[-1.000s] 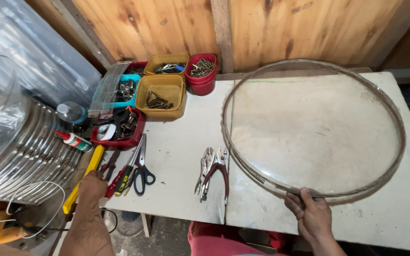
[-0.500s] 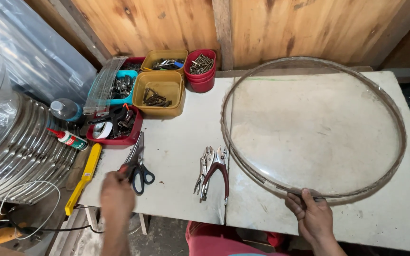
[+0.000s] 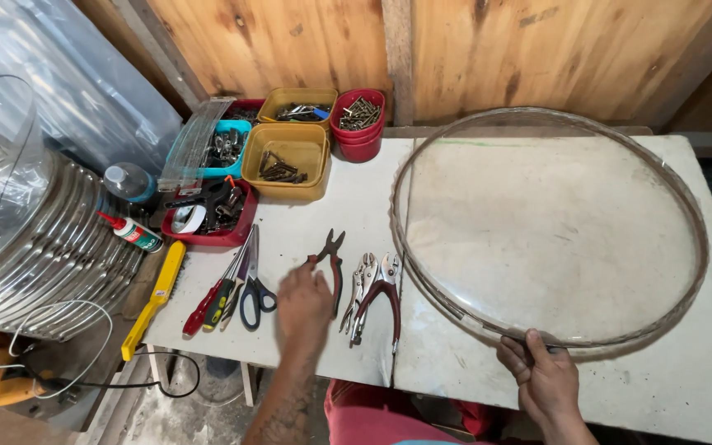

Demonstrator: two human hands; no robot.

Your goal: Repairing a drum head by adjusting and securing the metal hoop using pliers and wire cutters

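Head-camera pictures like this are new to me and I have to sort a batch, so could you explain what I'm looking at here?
The view comes from a camera worn on a person's head, looking down at their own two bare hands over a white worktable. The left hand rests on red-handled pliers. The right hand grips the near edge of a large metal hoop lying flat on the table. Beside the pliers lie locking pliers, scissors and screwdrivers. Further back stand small tubs holding screws and other hardware, against a wooden wall. A yellow-handled tool lies at the table's left edge.
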